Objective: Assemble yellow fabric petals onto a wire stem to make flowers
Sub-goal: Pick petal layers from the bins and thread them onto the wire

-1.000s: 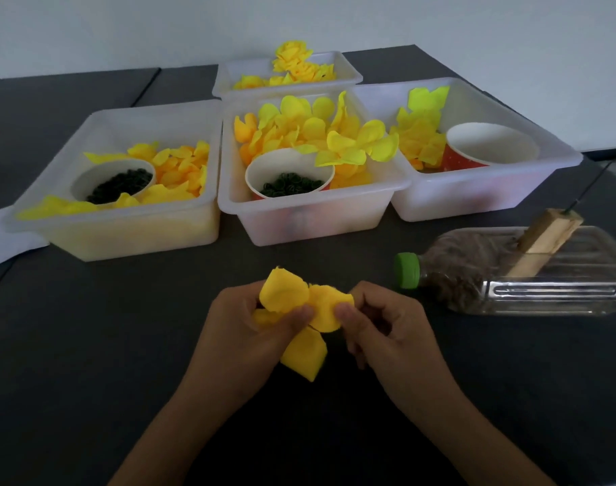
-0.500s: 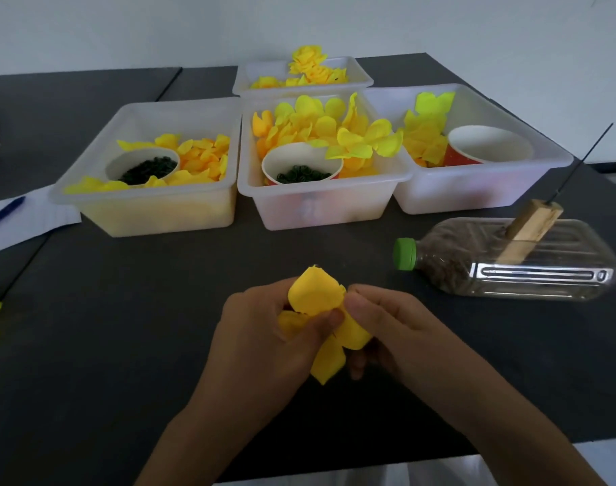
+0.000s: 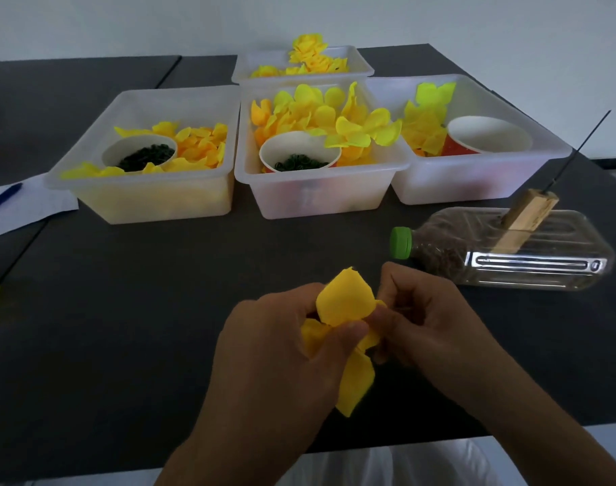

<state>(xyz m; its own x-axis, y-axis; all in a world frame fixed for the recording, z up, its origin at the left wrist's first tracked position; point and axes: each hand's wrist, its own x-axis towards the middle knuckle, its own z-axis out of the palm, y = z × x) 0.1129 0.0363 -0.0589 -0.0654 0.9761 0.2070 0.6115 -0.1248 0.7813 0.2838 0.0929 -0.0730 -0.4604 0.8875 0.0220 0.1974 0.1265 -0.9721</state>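
Both my forearms come up from the bottom edge and converge at centre, hands meeting above the dark table. My left hand (image 3: 278, 349) shows its back to the camera, knuckles up, fingers curled forward; the thumb lies across toward the right, its tip pressed onto the yellow petals (image 3: 345, 303) against the index finger. My right hand (image 3: 429, 320) sits just beside it, wrist angled inward, fingers bent under and the thumb tip meeting the left thumb at the same spot on the petals. Right fingertips are hidden below the palm, so their exact contact is unclear; probably a pinch. Both wrists bare, held off the surface.
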